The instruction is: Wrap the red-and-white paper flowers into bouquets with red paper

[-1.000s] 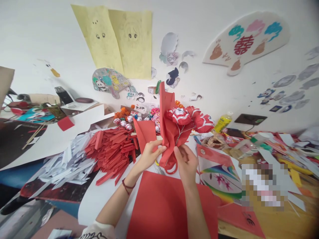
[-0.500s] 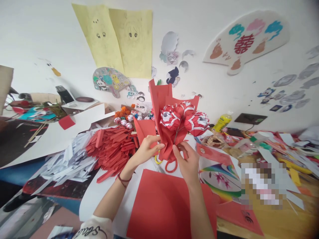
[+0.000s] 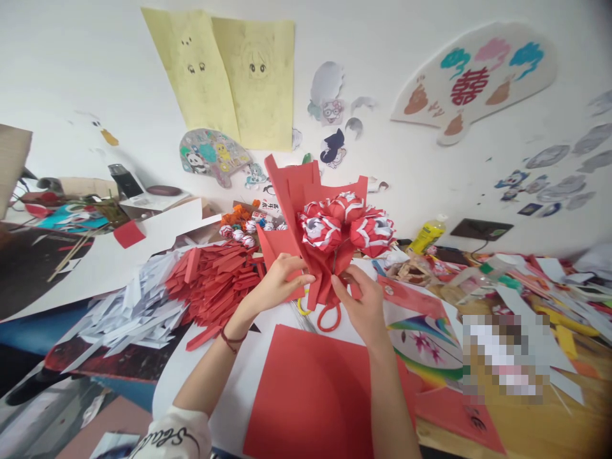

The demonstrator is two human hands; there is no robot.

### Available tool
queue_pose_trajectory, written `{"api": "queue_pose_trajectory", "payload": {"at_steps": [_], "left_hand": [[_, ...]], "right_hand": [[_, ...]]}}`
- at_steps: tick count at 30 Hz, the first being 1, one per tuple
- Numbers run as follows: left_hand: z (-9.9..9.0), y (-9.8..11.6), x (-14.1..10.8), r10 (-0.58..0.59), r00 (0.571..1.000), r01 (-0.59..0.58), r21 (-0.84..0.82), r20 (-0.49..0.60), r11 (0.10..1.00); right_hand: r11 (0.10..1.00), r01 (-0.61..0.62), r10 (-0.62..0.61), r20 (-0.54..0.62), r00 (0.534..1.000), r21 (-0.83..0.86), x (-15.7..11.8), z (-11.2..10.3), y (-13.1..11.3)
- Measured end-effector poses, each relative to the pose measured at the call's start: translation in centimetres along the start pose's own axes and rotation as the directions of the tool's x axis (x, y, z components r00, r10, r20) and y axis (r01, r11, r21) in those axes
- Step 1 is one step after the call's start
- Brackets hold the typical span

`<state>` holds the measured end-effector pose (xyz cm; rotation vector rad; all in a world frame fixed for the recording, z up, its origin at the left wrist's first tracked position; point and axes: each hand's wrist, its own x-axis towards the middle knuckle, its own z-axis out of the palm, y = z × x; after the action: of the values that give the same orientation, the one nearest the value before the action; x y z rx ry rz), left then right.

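A bouquet of red and white folded-paper flowers [image 3: 345, 220] stands inside red wrapping paper [image 3: 296, 188], held up in front of me. My left hand [image 3: 284, 280] pinches the gathered lower left side of the wrapping. At the lower right, my right hand [image 3: 358, 293] grips the paper near the thin stems. Below the hands lie scissors with a red handle loop [image 3: 329, 317] and a thin yellow loop [image 3: 303, 306] beside it. A flat red sheet [image 3: 310, 389] covers the table closest to me.
Piles of folded red paper strips [image 3: 215, 280] and white paper strips [image 3: 134, 315] lie to the left. Small paper balls [image 3: 238, 234] sit behind them. A yellow bottle [image 3: 428, 234] stands by the wall at right, near scattered paper scraps and a colourful printed fan [image 3: 425, 347].
The bouquet has tilted, its top and the flowers shifting left and slightly down. Both hands keep their hold on the wrapping at nearly the same spot.
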<state>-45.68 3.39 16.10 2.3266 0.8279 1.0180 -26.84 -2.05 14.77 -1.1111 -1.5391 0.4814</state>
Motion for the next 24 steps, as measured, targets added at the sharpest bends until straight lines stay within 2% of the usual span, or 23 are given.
{"api": "queue_pose_trajectory", "payload": {"at_steps": [4,8,14,17,20,24], "left_hand": [[0.4,0.0,0.0,-0.007,1.0,0.007,-0.04,-0.007,0.999],[1.4,-0.4,-0.1,-0.059,0.997,0.052,-0.15,-0.041,0.987],[3.6,-1.1,-0.3,-0.187,0.973,0.12,-0.392,-0.138,0.912],[4.6,-1.0,-0.3,-0.294,0.947,0.171,-0.574,-0.128,0.801],[5.2,-0.9,0.0,-0.372,0.927,0.202,-0.764,-0.054,0.613],[5.4,-1.4,-0.3,-0.47,0.882,0.258,-0.861,0.024,0.439]], "right_hand": [[1.0,0.013,-0.013,0.001,1.0,-0.017,0.3,0.0,0.1],[0.998,0.012,-0.012,-0.005,1.0,0.054,0.3,0.6,0.4],[0.997,0.058,-0.05,-0.159,0.986,0.045,0.2,1.6,0.8],[0.991,0.04,-0.017,-0.18,0.984,0.124,0.1,1.9,1.3],[0.958,-0.043,0.103,-0.199,0.975,0.285,0.0,2.1,2.1],[0.88,-0.126,0.302,-0.334,0.893,0.459,-0.2,1.4,3.9]]}}
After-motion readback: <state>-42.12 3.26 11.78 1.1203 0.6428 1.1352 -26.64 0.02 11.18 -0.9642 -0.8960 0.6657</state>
